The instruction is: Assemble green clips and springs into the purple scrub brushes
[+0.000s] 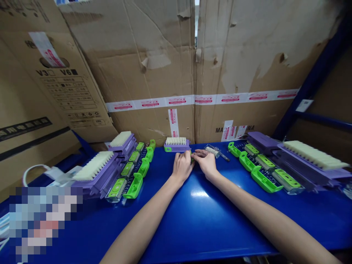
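Observation:
My left hand (182,167) and my right hand (208,165) meet over the middle of the blue table, with closed fingers. Between their fingertips shows a small green piece (192,155), mostly covered by the fingers. Just behind the hands stands a purple block with cream bristles and a green end (177,146). Close beyond my right hand lies a clear plastic packet with a pale part in it (212,151). A brownish shape (201,151) by the right fingers is too blurred to name.
Purple units with cream bristle pads (96,167) line the left side, beside rows of green-topped clear parts (117,188) and green clips (134,186). Similar purple units (316,156) and green clips (265,179) lie right. Cardboard (154,73) walls the back of the blue table (198,227).

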Motion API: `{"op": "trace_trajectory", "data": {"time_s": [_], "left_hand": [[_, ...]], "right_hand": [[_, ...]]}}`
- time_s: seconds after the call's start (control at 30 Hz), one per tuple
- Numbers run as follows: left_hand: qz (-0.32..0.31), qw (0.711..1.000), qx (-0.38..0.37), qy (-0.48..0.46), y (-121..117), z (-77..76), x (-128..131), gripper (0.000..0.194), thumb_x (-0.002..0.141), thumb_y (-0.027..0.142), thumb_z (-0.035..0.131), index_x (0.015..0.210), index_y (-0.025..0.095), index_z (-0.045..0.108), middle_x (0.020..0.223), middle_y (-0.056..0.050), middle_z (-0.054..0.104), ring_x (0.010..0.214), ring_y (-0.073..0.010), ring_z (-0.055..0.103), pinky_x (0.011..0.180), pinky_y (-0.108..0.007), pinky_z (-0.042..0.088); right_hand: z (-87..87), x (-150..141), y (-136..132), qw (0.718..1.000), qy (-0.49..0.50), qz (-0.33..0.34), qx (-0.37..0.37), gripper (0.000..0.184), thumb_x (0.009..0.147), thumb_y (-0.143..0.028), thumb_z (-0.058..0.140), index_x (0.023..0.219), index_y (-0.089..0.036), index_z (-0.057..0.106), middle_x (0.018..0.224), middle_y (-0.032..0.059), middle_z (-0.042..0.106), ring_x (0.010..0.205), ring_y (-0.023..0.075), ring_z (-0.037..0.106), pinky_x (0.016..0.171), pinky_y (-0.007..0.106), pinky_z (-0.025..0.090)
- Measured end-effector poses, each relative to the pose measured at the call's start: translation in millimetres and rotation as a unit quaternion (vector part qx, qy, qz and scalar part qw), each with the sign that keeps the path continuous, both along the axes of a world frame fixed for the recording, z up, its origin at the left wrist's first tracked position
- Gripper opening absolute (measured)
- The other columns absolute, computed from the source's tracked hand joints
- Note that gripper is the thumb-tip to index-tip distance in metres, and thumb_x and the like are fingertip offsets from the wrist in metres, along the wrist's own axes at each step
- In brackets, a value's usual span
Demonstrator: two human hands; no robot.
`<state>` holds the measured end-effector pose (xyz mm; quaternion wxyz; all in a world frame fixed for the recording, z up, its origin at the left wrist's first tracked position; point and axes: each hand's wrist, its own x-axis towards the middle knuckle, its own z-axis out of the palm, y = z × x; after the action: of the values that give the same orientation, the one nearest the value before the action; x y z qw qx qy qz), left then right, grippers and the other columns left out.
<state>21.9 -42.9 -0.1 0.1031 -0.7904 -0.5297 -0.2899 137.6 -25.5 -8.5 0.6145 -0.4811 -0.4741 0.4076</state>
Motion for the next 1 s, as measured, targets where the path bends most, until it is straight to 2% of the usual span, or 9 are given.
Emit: {"op": "trace_trajectory", "data": {"time_s": [0.1, 0.2, 0.37, 0.43, 0.53, 0.63, 0.73, 0.87, 1.0], "left_hand": [[0.012, 1.000, -0.016, -0.009, 0, 1.1, 0, 0.024, 0.080, 0.024, 0.057, 0.101, 0.014, 0.049, 0.093, -0.012, 0.068, 0.089, -0.0256, 0.064, 0.081, -0.036, 0.038], [0.029, 0.997, -0.051, -0.048, 1, 2.3, -1, 0.032, 0.076, 0.028, 0.061, 0.103, 0.016, 0.048, 0.096, -0.011, 0.068, 0.091, -0.0255, 0.064, 0.082, -0.036, 0.038], [0.076, 0.987, -0.097, -0.106, 5, 2.3, -3, 0.039, 0.074, 0.031, 0.063, 0.108, 0.018, 0.048, 0.105, -0.008, 0.064, 0.102, -0.0240, 0.059, 0.086, -0.035, 0.036], [0.115, 0.982, -0.112, -0.099, 6, 1.7, -4, 0.042, 0.073, 0.039, 0.064, 0.106, 0.018, 0.050, 0.107, -0.008, 0.062, 0.106, -0.0255, 0.055, 0.086, -0.035, 0.037], [0.156, 0.975, -0.136, -0.074, 7, 0.6, -6, 0.050, 0.070, 0.052, 0.064, 0.104, 0.017, 0.054, 0.109, -0.010, 0.058, 0.109, -0.0285, 0.051, 0.086, -0.038, 0.037], [0.155, 0.975, -0.144, -0.059, 6, -0.4, -7, 0.052, 0.070, 0.057, 0.062, 0.104, 0.017, 0.058, 0.110, -0.011, 0.055, 0.109, -0.0293, 0.048, 0.087, -0.039, 0.036], [0.139, 0.978, -0.145, -0.049, 6, -1.5, -8, 0.051, 0.073, 0.057, 0.059, 0.105, 0.018, 0.060, 0.110, -0.012, 0.055, 0.107, -0.0310, 0.047, 0.086, -0.042, 0.037], [0.120, 0.982, -0.142, -0.044, 7, -3.0, -8, 0.049, 0.076, 0.056, 0.054, 0.106, 0.017, 0.062, 0.107, -0.014, 0.055, 0.104, -0.0341, 0.046, 0.084, -0.047, 0.037], [0.115, 0.982, -0.143, -0.042, 7, -3.3, -8, 0.044, 0.077, 0.052, 0.052, 0.103, 0.017, 0.063, 0.104, -0.014, 0.055, 0.104, -0.0343, 0.046, 0.085, -0.047, 0.036]], "right_hand": [[-1.6, 1, 0, 0.999, -0.033, 0.005, 0.028, 0.038, 0.058, -0.033, 0.075, 0.088, -0.013, 0.064, 0.084, 0.0088, 0.071, 0.082, 0.0237, 0.067, 0.078, 0.035, 0.053], [-2.7, 3, -1, 0.990, -0.121, 0.006, 0.071, 0.033, 0.065, -0.027, 0.070, 0.095, -0.015, 0.065, 0.089, 0.0068, 0.071, 0.085, 0.0221, 0.067, 0.081, 0.035, 0.052], [-0.5, 11, 1, 0.952, -0.285, 0.008, 0.107, 0.047, 0.068, -0.017, 0.065, 0.115, -0.015, 0.060, 0.105, 0.0090, 0.067, 0.097, 0.0220, 0.063, 0.088, 0.035, 0.049], [0.6, 17, 3, 0.930, -0.349, 0.006, 0.118, 0.050, 0.069, -0.014, 0.062, 0.120, -0.012, 0.057, 0.109, 0.0111, 0.065, 0.102, 0.0224, 0.061, 0.091, 0.035, 0.047], [2.2, 29, 6, 0.880, -0.447, -0.011, 0.159, 0.042, 0.075, -0.014, 0.053, 0.117, -0.011, 0.059, 0.113, 0.0125, 0.063, 0.107, 0.0229, 0.056, 0.096, 0.036, 0.043], [5.5, 41, 8, 0.823, -0.536, -0.052, 0.180, 0.037, 0.081, -0.015, 0.046, 0.114, -0.012, 0.062, 0.113, 0.0121, 0.062, 0.105, 0.0238, 0.054, 0.093, 0.037, 0.042], [9.8, 50, 9, 0.778, -0.599, -0.099, 0.162, 0.034, 0.083, -0.017, 0.044, 0.112, -0.013, 0.063, 0.115, 0.0123, 0.061, 0.105, 0.0254, 0.051, 0.089, 0.037, 0.040], [11.5, 60, 10, 0.739, -0.648, -0.138, 0.125, 0.033, 0.084, -0.022, 0.047, 0.114, -0.016, 0.061, 0.116, 0.0129, 0.059, 0.106, 0.0270, 0.047, 0.084, 0.037, 0.036], [8.8, 65, 11, 0.718, -0.678, -0.133, 0.082, 0.030, 0.085, -0.028, 0.049, 0.110, -0.017, 0.061, 0.110, 0.0118, 0.060, 0.100, 0.0272, 0.048, 0.077, 0.035, 0.034]]}}
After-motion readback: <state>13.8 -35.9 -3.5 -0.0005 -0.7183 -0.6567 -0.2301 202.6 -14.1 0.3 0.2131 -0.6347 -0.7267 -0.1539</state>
